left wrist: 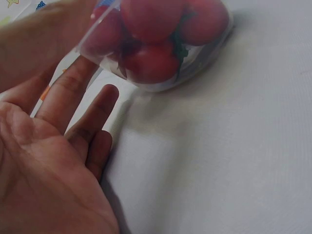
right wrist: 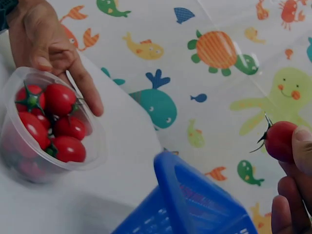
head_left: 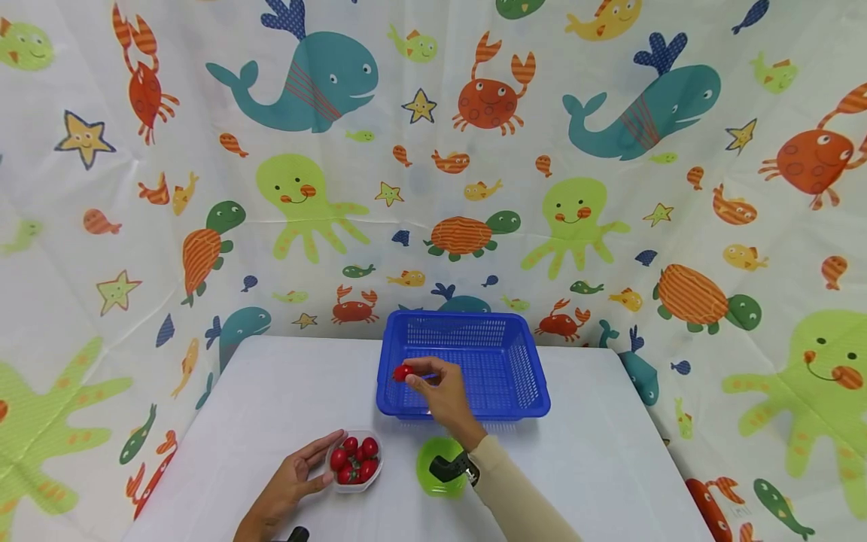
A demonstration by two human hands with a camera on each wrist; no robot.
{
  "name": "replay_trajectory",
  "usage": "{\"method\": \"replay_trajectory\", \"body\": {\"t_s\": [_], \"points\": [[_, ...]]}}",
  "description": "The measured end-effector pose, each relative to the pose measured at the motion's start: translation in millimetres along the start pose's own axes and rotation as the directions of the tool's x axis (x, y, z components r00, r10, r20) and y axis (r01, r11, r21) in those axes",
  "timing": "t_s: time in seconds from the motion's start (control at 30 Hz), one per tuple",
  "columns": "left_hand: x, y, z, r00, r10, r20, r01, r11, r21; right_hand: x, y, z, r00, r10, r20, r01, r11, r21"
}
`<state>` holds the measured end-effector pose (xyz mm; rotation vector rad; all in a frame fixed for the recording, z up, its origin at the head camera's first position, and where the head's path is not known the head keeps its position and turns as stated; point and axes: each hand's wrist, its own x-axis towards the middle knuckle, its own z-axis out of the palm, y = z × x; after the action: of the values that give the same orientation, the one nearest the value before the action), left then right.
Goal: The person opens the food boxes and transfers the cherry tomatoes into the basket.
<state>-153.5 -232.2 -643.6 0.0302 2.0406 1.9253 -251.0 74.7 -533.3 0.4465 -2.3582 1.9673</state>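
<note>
My right hand [head_left: 439, 388] pinches a single cherry tomato [head_left: 403, 373] between thumb and fingertips, above the left part of the blue basket [head_left: 531, 376]. In the right wrist view the green stem of that tomato [right wrist: 281, 140] points away from the fingers. At the front left, my left hand [head_left: 298, 470] lies beside a clear plastic tub [head_left: 354, 488], thumb and fingertips touching its side, fingers fairly straight. Several red cherry tomatoes [right wrist: 68, 148] fill the tub, some with green stems. In the left wrist view the left palm [left wrist: 44, 170] faces the tub.
A small light-green dish [head_left: 428, 482] sits under the right forearm, partly hidden by the wrist camera. The white table [head_left: 284, 376] ends at a curtain [head_left: 420, 173] printed with sea animals. The basket stands at the table's back edge.
</note>
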Motion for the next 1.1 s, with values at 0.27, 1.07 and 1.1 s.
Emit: {"method": "replay_trajectory", "body": {"t_s": [0.27,1.07,1.1], "points": [[-1.7,-1.5,-0.6,1.0,0.005,0.007,-0.005,1.0,0.007,21.9,8,-16,0.994,0.102,0.025,-0.102,0.995,0.013],[-3.1,-0.9,-1.7,0.998,0.046,0.05,-0.046,0.999,-0.003,69.6,27,-32,0.953,0.302,0.028,-0.303,0.952,0.044],[-3.1,-1.0,-1.7,0.998,0.047,0.05,-0.047,0.999,0.003,70.9,29,-33,0.949,0.313,0.032,-0.315,0.948,0.045]]}}
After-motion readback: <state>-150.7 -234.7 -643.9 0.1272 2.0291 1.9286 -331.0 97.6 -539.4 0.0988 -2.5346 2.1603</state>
